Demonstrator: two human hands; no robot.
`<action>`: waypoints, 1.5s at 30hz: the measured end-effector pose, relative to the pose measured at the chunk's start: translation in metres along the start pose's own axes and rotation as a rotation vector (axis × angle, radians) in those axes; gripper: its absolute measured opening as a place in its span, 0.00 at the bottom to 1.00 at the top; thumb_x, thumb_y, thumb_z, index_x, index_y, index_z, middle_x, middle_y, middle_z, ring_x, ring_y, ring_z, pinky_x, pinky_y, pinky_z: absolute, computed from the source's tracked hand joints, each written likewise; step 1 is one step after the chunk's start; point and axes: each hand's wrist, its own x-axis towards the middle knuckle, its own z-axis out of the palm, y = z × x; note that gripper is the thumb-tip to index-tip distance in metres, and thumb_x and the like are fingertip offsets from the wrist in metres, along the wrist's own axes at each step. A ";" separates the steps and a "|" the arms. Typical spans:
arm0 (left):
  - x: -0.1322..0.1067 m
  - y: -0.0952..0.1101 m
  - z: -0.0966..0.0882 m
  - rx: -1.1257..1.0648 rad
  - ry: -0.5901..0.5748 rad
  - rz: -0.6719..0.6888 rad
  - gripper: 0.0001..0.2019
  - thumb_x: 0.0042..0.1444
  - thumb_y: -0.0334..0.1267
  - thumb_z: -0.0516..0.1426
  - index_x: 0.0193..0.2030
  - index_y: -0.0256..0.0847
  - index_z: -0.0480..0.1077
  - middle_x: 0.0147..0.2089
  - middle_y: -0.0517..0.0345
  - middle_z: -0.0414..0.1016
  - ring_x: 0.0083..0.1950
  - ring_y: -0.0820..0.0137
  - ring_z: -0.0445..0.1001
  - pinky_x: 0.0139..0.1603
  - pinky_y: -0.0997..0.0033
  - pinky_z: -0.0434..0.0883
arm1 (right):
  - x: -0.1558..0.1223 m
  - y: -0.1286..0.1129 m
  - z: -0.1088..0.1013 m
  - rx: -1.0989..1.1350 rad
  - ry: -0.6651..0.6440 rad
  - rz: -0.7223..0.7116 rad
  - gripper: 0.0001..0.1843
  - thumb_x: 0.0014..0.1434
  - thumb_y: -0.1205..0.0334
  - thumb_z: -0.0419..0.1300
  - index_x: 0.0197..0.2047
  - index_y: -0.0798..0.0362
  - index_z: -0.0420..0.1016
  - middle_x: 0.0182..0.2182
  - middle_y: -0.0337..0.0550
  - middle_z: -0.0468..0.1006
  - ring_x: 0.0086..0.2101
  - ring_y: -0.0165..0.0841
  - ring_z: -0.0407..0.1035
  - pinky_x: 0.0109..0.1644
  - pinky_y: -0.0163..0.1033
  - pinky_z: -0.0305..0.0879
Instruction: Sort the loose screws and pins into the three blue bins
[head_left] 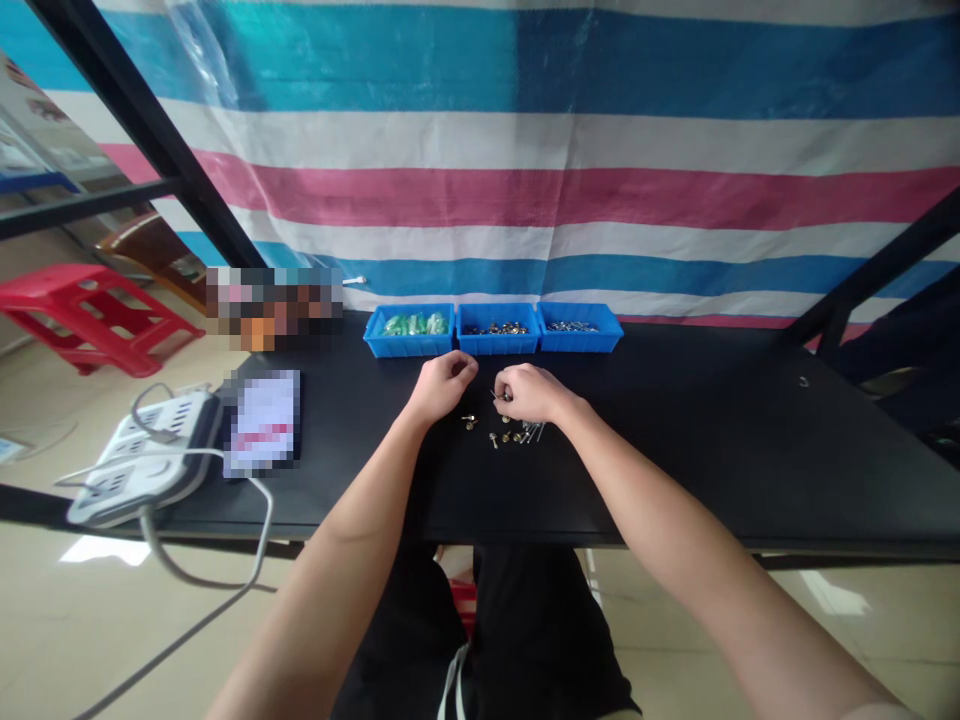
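Both hands are out over the black table (697, 430), just in front of a row of blue bins. The right hand (529, 393) has its fingertips pinched on a small metal piece (495, 396), too tiny to make out properly. The left hand (446, 387) is just beside it, thumb and fingers curled together — can't tell if there's anything in there.

Loose brass-coloured pieces (506, 437) lie on the table under and between the hands, with some thin silvery pins (533, 432) right next to them, below the right hand.

The left bin (411, 347) has green and clear packets (415, 325), the middle bin (497, 346) brassy bits, the right bin (580, 343) silvery ones. Over at the left end there's a white power strip (150, 450) — cables trailing off the edge — and a red stool (90, 310) on the floor beyond.
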 end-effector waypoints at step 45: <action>-0.001 -0.001 0.001 -0.016 0.015 0.004 0.13 0.53 0.46 0.55 0.32 0.38 0.72 0.30 0.58 0.74 0.32 0.70 0.69 0.35 0.72 0.64 | 0.001 0.001 -0.004 -0.026 -0.138 0.055 0.10 0.60 0.57 0.54 0.36 0.49 0.75 0.37 0.43 0.80 0.37 0.35 0.73 0.33 0.35 0.56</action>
